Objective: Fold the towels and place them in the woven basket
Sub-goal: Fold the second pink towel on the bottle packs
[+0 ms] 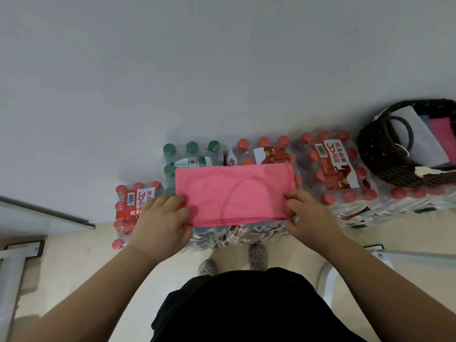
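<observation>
A pink towel (234,193), folded into a wide rectangle, lies flat on top of shrink-wrapped packs of water bottles. My left hand (162,218) grips its near left corner. My right hand (306,213) pinches its near right corner. A dark woven basket (380,154) with a loop handle stands on the bottle packs at the far right. Inside it lie folded towels: a white one (419,139), a pink one (444,137) and a bluish one between them.
Packs of red-capped bottles (333,169) and green-capped bottles (190,154) stand along a pale wall. A lower pack (133,206) sits at the left. Metal table frames (22,250) flank me on both sides. My grey shoes (256,255) are on the beige floor.
</observation>
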`<state>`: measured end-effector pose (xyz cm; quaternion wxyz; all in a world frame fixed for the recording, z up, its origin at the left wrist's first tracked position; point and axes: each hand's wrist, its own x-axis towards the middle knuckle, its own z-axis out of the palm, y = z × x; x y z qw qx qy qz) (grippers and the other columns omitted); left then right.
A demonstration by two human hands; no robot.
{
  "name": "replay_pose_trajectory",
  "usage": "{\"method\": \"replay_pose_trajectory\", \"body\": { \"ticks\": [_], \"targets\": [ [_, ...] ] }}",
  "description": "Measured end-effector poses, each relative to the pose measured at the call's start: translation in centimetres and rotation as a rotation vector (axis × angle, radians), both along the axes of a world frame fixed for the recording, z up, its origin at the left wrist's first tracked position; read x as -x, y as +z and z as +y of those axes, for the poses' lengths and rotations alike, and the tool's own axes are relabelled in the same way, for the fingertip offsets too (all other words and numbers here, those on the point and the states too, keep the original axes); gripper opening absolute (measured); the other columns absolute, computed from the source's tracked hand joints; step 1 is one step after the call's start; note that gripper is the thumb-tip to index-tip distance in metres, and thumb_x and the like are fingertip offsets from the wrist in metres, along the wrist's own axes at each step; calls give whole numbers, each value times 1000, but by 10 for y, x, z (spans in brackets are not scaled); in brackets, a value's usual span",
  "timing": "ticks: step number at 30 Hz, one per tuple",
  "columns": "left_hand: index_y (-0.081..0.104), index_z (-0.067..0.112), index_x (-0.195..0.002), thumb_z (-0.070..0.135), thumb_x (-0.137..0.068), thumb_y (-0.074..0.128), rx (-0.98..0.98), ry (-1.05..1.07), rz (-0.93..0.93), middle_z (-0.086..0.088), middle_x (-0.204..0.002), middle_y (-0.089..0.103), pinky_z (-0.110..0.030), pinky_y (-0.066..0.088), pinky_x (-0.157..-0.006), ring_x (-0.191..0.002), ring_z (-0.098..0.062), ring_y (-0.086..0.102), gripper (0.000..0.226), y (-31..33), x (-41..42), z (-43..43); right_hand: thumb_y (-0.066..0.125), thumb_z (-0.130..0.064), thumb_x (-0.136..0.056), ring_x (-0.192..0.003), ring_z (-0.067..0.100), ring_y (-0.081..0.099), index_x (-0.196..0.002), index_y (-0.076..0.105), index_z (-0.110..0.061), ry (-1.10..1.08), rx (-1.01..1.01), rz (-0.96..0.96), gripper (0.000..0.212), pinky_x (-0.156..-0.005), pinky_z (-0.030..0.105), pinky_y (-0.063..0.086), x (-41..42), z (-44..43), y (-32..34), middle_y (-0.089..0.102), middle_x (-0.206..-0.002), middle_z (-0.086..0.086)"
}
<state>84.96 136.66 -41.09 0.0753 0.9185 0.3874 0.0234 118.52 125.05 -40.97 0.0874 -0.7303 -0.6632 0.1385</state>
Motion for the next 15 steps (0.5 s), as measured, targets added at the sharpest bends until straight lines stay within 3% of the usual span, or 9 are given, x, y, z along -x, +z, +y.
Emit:
{"method": "replay_pose_trajectory", "body": {
  "ticks": [3,4,7,9,10,12,15],
  "targets": [
    [66,22,-96,55,-87,51,-24,48,-92,-1,-95,68,-39,49,-72,-82,-29,62,37,10,-4,-4,57,-69,-76,-88,17,51,-71,55,-22,-68,25,-129,47,-72,32,47,3,3,5,54,-97,-5],
    [65,20,-93,56,-92,45,-51,72,-120,-1,-90,66,-39,47,-71,-79,-29,59,41,13,-9,-3,48,-76,-80,-90,19,49,-72,55,-23,-114,1,-181,54,-76,35,47,8,8,11,53,-93,-4],
    [65,14,-103,48,-95,36,-86,152,-103,-6,-98,64,-43,46,-78,-89,-32,56,46,20,-30,7,29,-70,-92,-105,26,51,-93,60,-20,-149,-89,-241,59,-92,43,44,28,30,24,57,-106,3],
    [59,13,-124,47,-94,31,-28,181,-24,-10,-123,61,-49,44,-96,-112,-35,54,53,19,-48,14,19,-67,-95,-131,35,42,-128,54,-18,-122,-4,-230,69,-112,48,35,42,49,25,50,-137,13],
    [51,13,-135,50,-96,28,22,190,23,-14,-139,52,-52,36,-109,-129,-37,46,58,17,-57,16,15,-68,-96,-143,38,29,-145,40,-19,-115,88,-221,73,-120,51,22,46,57,21,36,-153,16],
    [21,12,-155,60,-98,18,116,196,126,-16,-163,15,-54,9,-122,-151,-36,11,74,6,-69,18,8,-71,-93,-152,40,-1,-158,7,-22,-118,250,-191,81,-123,53,0,51,68,6,2,-166,14],
    [-17,10,-155,71,-93,4,168,200,230,-15,-161,-24,-53,-7,-122,-148,-33,-24,89,-14,-73,15,-1,-78,-87,-149,40,-18,-156,-16,-22,-118,282,-232,91,-121,56,-7,52,69,-18,-22,-163,15]
  ]
}}
